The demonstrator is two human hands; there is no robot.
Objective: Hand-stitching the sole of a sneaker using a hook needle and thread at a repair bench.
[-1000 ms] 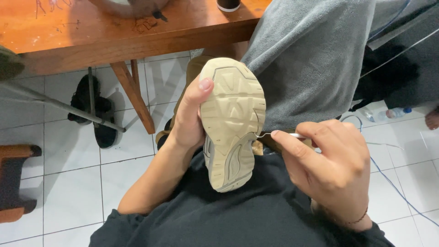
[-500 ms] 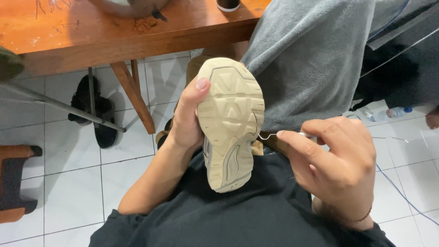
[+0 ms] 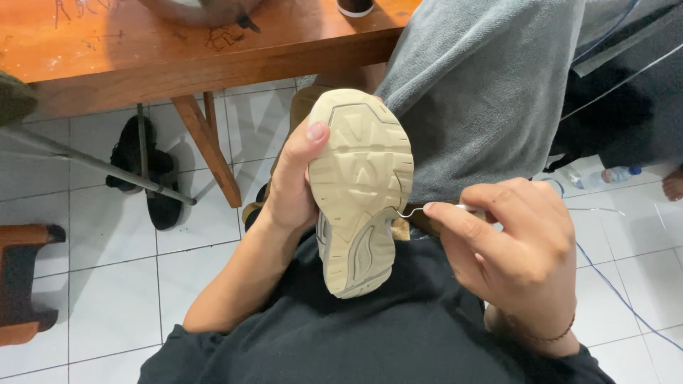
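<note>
A beige shoe [image 3: 361, 188] is held sole-up against my chest. My left hand [image 3: 293, 186] grips its left side, thumb pressed on the sole near the toe. My right hand [image 3: 514, 250] pinches a thin metal hooked needle [image 3: 416, 210] whose tip meets the sole's right edge at the midsection. A thin thread runs up and to the right from there. The shoe's upper is hidden behind the sole.
A grey towel or cloth [image 3: 484, 85] drapes over my lap at upper right. A wooden table [image 3: 178, 50] stands ahead, black sandals [image 3: 146, 171] on the white tile floor beneath it. A wooden stool [image 3: 21, 281] sits at the left edge. A plastic bottle [image 3: 608, 176] lies at right.
My right hand has shifted slightly, drawing the hooked needle a little away from the sole's edge. The shoe and left hand stay almost still.
</note>
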